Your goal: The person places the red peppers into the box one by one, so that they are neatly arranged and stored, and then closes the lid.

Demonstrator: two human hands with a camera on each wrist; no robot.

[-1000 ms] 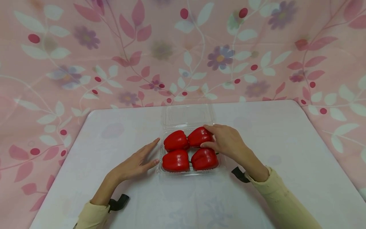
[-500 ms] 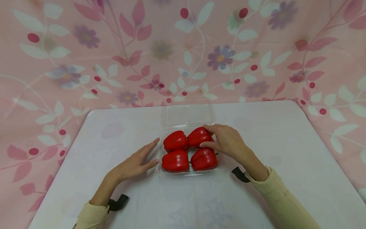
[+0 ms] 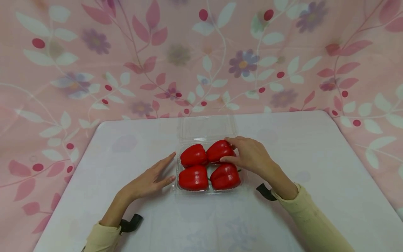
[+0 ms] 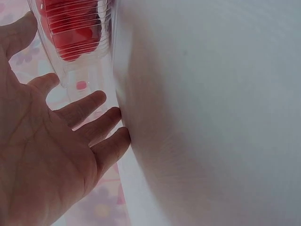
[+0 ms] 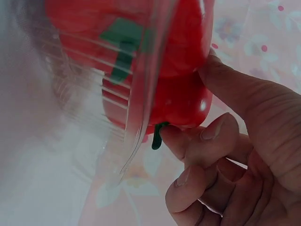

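Note:
Several red bell peppers sit in two rows inside a clear plastic clamshell box [image 3: 207, 192], its lid [image 3: 207, 127] folded back flat. My right hand [image 3: 253, 155] grips the back right bell pepper [image 3: 219, 151], thumb on the near side and fingers on the far side. In the right wrist view, that pepper [image 5: 181, 101] shows a green stem beside my curled fingers. My left hand [image 3: 148, 180] lies at the box's left edge with its fingers spread. The left wrist view shows its thumb and index finger close to the box wall [image 4: 106, 28]; contact is uncertain.
The white cloth-covered table [image 3: 299, 147] extends around the box on every side. Behind it hangs a pink floral cloth [image 3: 189, 63]. A black strap piece [image 3: 131, 223] sticks out at my left wrist, another [image 3: 266, 192] at my right.

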